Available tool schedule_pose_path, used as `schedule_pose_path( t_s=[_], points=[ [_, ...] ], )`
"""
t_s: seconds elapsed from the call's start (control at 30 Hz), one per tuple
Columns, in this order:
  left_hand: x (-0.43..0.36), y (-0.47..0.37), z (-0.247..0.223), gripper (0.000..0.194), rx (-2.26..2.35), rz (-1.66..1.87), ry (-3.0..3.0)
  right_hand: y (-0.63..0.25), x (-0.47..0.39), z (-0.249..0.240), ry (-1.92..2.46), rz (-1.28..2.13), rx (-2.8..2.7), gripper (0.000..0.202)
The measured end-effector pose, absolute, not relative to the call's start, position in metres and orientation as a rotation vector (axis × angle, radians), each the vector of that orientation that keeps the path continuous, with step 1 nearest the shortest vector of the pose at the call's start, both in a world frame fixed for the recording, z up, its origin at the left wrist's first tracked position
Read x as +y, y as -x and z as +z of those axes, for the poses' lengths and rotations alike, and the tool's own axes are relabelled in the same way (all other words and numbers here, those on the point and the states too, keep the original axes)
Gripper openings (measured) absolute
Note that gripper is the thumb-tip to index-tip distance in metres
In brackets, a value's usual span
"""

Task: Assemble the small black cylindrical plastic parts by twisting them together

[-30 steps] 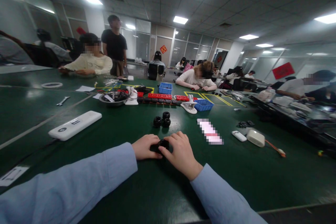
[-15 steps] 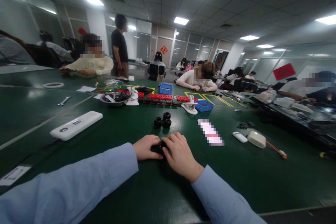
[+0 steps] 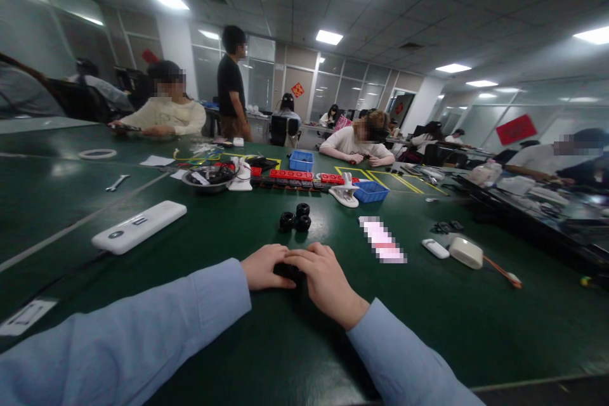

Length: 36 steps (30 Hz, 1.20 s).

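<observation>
Close together at the middle of the head view, my left hand (image 3: 263, 268) and my right hand (image 3: 327, 279) are closed around a small black wheel (image 3: 289, 271). Most of that wheel is hidden by my fingers, and only a dark part shows between them. My left thumb lies along its near side. The right fingers reach over its top and meet the left fingertips. Just beyond my hands stands a cluster of black wheels (image 3: 287, 221) with chunky tyres, touching neither hand.
A pale phone (image 3: 380, 240) lies to the right, with a white box (image 3: 465, 252) farther over. On the left are a white power strip (image 3: 139, 227) and a wrench (image 3: 117, 183). Red blocks (image 3: 291, 175), blue bins (image 3: 371, 191) and a metal bowl (image 3: 208, 186) stand farther back.
My right fingers have shifted left over the wheel and now cover more of it. My left hand has stayed in place. In the background, a standing person has moved right.
</observation>
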State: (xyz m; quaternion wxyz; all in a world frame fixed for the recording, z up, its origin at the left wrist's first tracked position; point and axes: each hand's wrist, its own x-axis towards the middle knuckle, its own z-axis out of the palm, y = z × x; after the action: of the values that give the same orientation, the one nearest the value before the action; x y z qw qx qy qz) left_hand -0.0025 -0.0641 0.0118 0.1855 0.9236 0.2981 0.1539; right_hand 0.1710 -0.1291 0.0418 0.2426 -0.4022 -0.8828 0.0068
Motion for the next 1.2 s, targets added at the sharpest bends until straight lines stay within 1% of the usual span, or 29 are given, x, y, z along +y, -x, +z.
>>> schedule_pose_path(
  t_s=[0.13, 0.4, 0.5, 0.6, 0.63, 0.77, 0.97, 1.2],
  points=[
    [-0.065, 0.002, 0.012, 0.032, 0.852, 0.45, -2.575, -0.171, -0.125, 0.036, 1.068, 0.04, -2.353, 0.034],
    [-0.063, 0.001, 0.011, 0.031, 0.874, 0.459, -2.578, -0.169, -0.122, 0.032, 1.06, 0.07, -2.286, 0.033],
    [-0.063, 0.002, 0.012, 0.03, 0.831, 0.475, -2.575, -0.17, -0.125, 0.034, 1.05, 0.026, -2.308, 0.035],
    [-0.063, 0.002, 0.011, 0.034, 0.766, 0.505, -2.574, -0.173, -0.13, 0.041, 1.065, -0.019, -2.267, 0.044],
    [-0.063, 0.003, 0.011, 0.035, 0.777, 0.507, -2.576, -0.174, -0.132, 0.043, 1.083, -0.02, -2.23, 0.043],
    [-0.063, 0.004, 0.01, 0.033, 0.809, 0.484, -2.595, -0.175, -0.135, 0.05, 1.238, -0.011, -2.111, 0.032],
    [-0.061, 0.004, 0.008, 0.034, 0.761, 0.481, -2.608, -0.172, -0.134, 0.048, 1.384, -0.068, -2.149, 0.037],
    [-0.061, 0.003, 0.006, 0.032, 0.77, 0.509, -2.602, -0.17, -0.132, 0.044, 1.392, -0.1, -2.217, 0.029]
  ],
)
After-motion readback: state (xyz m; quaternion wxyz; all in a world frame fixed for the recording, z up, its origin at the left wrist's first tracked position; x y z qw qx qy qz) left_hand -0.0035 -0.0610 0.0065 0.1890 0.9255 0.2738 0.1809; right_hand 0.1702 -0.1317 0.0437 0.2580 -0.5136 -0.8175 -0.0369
